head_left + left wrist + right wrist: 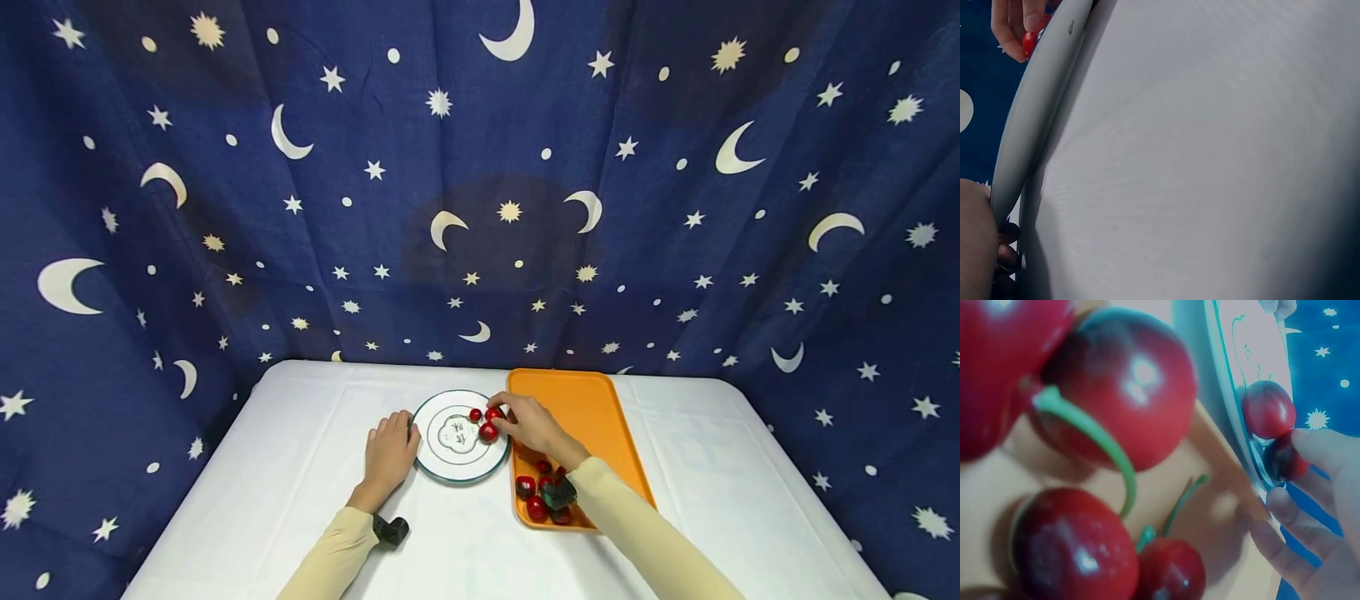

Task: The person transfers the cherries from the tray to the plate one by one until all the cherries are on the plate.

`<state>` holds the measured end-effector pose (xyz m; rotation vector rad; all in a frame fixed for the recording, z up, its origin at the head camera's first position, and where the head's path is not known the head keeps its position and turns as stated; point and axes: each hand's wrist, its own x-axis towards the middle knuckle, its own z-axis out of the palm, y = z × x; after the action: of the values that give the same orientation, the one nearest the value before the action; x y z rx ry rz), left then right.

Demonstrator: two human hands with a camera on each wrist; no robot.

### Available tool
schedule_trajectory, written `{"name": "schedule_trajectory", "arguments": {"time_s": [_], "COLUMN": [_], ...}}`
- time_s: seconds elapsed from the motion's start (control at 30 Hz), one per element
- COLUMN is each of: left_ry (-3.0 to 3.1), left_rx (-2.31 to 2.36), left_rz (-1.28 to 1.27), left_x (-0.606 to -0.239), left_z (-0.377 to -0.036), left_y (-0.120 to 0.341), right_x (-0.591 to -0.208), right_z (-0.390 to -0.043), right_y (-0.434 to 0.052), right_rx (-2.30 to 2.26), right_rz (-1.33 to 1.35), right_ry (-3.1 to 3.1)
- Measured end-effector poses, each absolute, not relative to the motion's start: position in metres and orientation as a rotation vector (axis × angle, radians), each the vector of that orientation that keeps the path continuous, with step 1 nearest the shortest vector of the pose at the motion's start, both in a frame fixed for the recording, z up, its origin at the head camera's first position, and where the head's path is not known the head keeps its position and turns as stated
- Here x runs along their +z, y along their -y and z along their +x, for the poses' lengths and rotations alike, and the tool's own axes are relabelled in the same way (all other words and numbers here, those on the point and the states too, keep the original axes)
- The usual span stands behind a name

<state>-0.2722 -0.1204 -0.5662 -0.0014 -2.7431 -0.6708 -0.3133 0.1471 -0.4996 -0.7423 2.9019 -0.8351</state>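
Observation:
A white plate (432,461) with a dark green rim and printed characters lies on the table. My left hand (390,454) grips its left edge; fingertips (1007,256) show at the rim in the left wrist view. Over the plate's right side, my right hand (531,425) pinches a dark red cherry (1286,456) between thumb and fingers. Touching or very close to it is another red cherry (488,432), and a smaller cherry (476,414) sits just to the left, both on the plate.
An orange tray (585,400) stands right of the plate, under my right forearm. Several red cherries (536,508), some with green stems, lie at its near end, partly hidden by the wrist camera (558,493). A blue star-patterned curtain (480,208) hangs behind the white table (300,450).

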Motion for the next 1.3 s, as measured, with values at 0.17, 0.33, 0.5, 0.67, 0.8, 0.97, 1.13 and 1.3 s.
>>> {"name": "schedule_trajectory", "arguments": {"time_s": [0.17, 0.33, 0.5, 0.67, 0.8, 0.97, 1.13, 1.3], "left_ry": [2.751, 2.733, 2.725, 2.712, 2.715, 2.709, 2.712, 2.721], "left_rx": [-0.671, -0.668, -0.663, -0.648, -0.656, -0.659, -0.651, -0.649], "left_rz": [-0.010, -0.016, -0.032, -0.027, -0.035, -0.034, -0.023, -0.019], "left_x": [-0.566, -0.567, -0.567, -0.567, -0.568, -0.567, -0.565, -0.565], "left_z": [-0.272, -0.271, -0.273, -0.275, -0.273, -0.271, -0.270, -0.270], "left_y": [0.118, 0.117, 0.118, 0.118, 0.117, 0.118, 0.120, 0.121], "right_x": [-0.500, -0.499, -0.492, -0.489, -0.489, -0.489, -0.487, -0.488], "right_z": [-0.312, -0.312, -0.315, -0.316, -0.313, -0.305, -0.298, -0.295], "right_y": [-0.150, -0.155, -0.164, -0.180, -0.193, -0.205, -0.208, -0.207], "right_rx": [-0.782, -0.783, -0.821, -0.793, -0.739, -0.688, -0.618, -0.533], "right_rz": [-0.723, -0.751, -0.769, -0.845, -0.958, -0.954, -0.843, -0.848], "right_ry": [-2.908, -2.873, -2.873, -2.860, -2.792, -2.688, -2.645, -2.631]}}
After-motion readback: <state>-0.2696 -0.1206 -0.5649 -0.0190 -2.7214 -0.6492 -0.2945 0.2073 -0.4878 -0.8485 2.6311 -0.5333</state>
